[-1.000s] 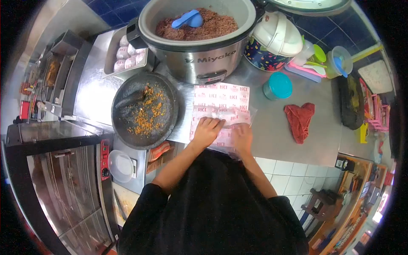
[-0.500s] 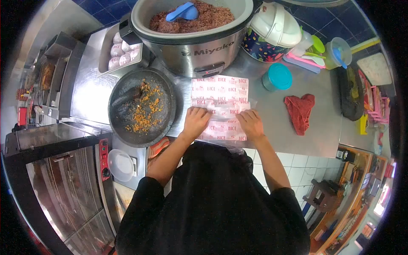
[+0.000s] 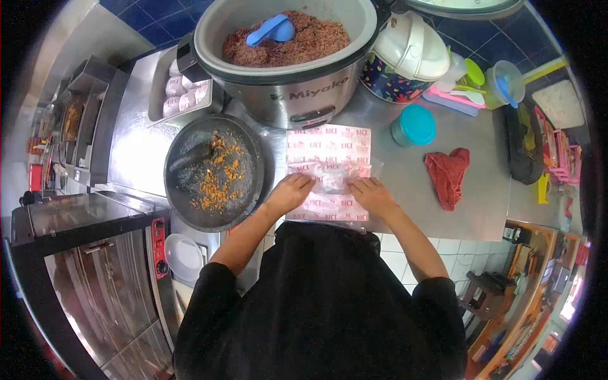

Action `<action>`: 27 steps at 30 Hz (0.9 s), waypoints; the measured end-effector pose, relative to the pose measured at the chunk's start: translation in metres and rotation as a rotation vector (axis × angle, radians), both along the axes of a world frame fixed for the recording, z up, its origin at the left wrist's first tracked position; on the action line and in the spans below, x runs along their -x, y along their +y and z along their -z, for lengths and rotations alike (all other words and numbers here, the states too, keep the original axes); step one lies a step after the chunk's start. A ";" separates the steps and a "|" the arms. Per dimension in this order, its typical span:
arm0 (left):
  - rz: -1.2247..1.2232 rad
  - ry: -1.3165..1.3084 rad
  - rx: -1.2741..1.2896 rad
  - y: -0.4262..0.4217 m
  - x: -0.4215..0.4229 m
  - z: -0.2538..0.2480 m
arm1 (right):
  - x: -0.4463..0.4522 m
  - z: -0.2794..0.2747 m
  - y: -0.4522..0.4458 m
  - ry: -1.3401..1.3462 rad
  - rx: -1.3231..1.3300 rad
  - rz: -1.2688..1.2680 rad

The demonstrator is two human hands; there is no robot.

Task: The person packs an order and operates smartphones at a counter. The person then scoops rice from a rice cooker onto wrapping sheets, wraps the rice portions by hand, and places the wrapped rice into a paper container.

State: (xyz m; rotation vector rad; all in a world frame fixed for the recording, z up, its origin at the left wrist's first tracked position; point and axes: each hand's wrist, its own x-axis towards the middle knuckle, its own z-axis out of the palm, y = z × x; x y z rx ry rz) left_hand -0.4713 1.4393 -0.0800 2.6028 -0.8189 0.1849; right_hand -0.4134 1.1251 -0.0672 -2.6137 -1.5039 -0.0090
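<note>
Printed wrapping paper (image 3: pixel 328 140) with red lettering lies flat on the steel counter in front of me. Across its middle is a clear plastic sheet (image 3: pixel 330 181), crinkled and see-through. My left hand (image 3: pixel 291 192) has its fingers closed on the plastic's left end. At the other end, my right hand (image 3: pixel 373 196) pinches the plastic, thumb hidden below. Left of the paper sits a dark stone mortar (image 3: pixel 180 206) with orange-brown crumbs and a stone pestle (image 3: pixel 192 156) inside. Beyond the paper stands a large rice cooker (image 3: pixel 297 104) filled with reddish-brown rice and a blue scoop (image 3: pixel 272 30).
A metal tray (image 3: pixel 152 104) of paper-wrapped bundles stands at the back left. On the right are a teal-lidded tub (image 3: pixel 415 125), a red cloth (image 3: pixel 448 177) and a white-lidded patterned container (image 3: pixel 396 79). A glass-fronted cabinet (image 3: pixel 101 266) is at my lower left.
The view has tilted, so everything on the counter appears slightly lower. My right hand has come a little inward along the plastic, while my left keeps its hold.
</note>
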 end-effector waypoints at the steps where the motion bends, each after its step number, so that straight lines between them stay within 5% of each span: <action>1: 0.002 -0.004 0.000 -0.002 -0.003 -0.001 | -0.001 0.004 -0.002 -0.004 0.000 0.002; 4: -0.070 0.259 0.030 -0.004 -0.024 -0.014 | -0.010 0.004 0.001 -0.089 0.042 -0.061; 7: -0.060 0.508 0.034 -0.002 -0.052 -0.012 | -0.031 -0.010 0.018 0.239 -0.018 0.123; 9: -0.337 0.593 0.122 -0.014 -0.064 -0.030 | -0.052 -0.025 0.032 0.822 -0.013 0.482; 10: -0.336 0.600 0.120 -0.019 -0.066 -0.034 | -0.056 -0.027 0.036 0.828 -0.012 0.484; 13: -0.443 0.343 0.186 -0.028 -0.066 -0.036 | -0.058 -0.028 0.043 0.808 -0.072 0.633; 15: -0.323 0.361 0.104 -0.027 -0.063 -0.034 | -0.047 -0.023 0.044 0.338 -0.123 0.488; 22: -0.329 -0.050 0.100 -0.044 -0.008 0.009 | -0.005 0.008 0.034 0.099 -0.164 0.364; 27: -0.295 0.083 -0.018 -0.043 -0.005 -0.010 | -0.008 0.015 0.032 -0.004 -0.138 0.261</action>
